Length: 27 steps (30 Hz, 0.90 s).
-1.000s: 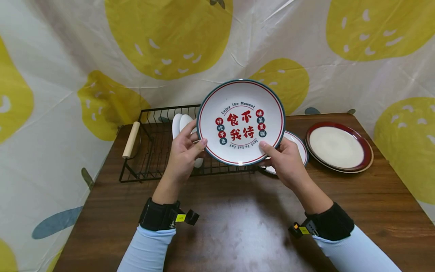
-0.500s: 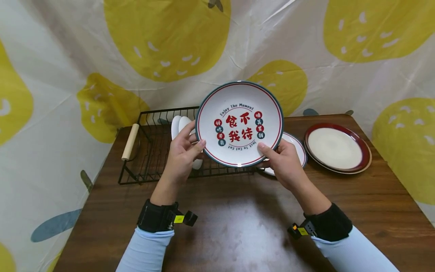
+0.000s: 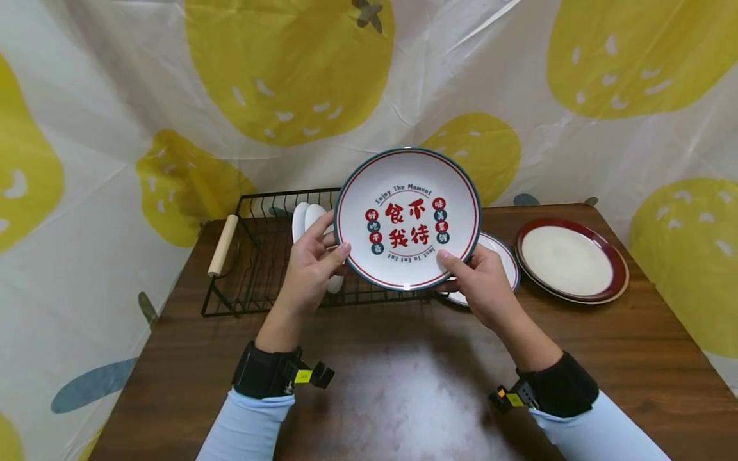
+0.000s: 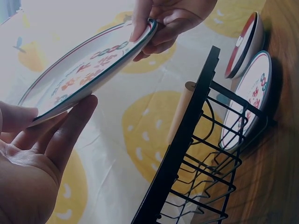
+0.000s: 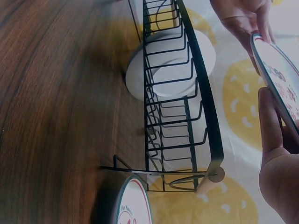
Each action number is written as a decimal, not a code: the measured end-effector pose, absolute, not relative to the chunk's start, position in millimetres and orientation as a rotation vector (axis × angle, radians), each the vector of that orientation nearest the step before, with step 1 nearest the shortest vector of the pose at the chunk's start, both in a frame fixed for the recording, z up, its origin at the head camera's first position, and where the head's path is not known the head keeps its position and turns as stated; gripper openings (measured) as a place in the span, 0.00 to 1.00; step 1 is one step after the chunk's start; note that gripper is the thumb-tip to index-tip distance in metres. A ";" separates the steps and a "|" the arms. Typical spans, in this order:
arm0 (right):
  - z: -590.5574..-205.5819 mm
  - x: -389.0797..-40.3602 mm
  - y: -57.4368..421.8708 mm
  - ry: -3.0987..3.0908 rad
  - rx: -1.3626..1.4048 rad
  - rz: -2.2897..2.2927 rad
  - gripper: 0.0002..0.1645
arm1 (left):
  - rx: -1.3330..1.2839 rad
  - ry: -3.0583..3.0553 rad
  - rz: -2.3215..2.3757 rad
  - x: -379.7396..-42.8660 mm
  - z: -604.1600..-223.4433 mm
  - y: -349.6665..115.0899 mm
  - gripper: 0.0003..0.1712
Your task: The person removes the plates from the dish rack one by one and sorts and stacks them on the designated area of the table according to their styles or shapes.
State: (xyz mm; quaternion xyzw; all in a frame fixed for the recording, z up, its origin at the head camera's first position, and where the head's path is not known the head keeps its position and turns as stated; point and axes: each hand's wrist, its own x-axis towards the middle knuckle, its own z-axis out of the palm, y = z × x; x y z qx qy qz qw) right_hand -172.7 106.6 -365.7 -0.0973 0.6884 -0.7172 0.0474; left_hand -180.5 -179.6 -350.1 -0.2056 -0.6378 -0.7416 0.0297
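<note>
A white plate [image 3: 408,218] with red and teal rim lines and printed red characters is held up over the rack, its face tilted toward the head camera. My left hand [image 3: 314,259] pinches its left edge, thumb on the rim and fingers behind. At the lower right edge, my right hand [image 3: 481,282] grips it with the thumb on the face. The left wrist view shows the fingers [image 4: 74,126] spread under the plate's underside. Behind the held plate, a black wire dish rack [image 3: 254,269] with wooden handles holds white plates [image 5: 170,65] standing on edge, partly hidden in the head view.
Another printed plate [image 3: 507,259] lies on the wooden table [image 3: 392,384] at the rack's right end, partly covered by my right hand. Farther right sits a stack of red-rimmed plates [image 3: 571,259]. A fruit-patterned cloth [image 3: 288,83] hangs behind the table.
Both hands keep their hold on the plate. The whole scene sits slightly lower in the head view, and the plate hardly moves relative to the rack.
</note>
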 end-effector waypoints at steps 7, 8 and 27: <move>-370.7 -170.6 105.5 2.096 -0.284 -2.171 0.29 | -0.659 -1.973 -2.270 -178.7 -355.4 -181.6 0.33; -371.6 -170.6 104.8 2.093 -0.281 -2.166 0.29 | -0.656 -1.973 -2.269 -178.0 -356.4 -182.5 0.33; -371.5 -174.0 106.4 2.091 -0.323 -2.105 0.24 | -0.678 -1.963 -2.246 -181.4 -349.7 -180.4 0.32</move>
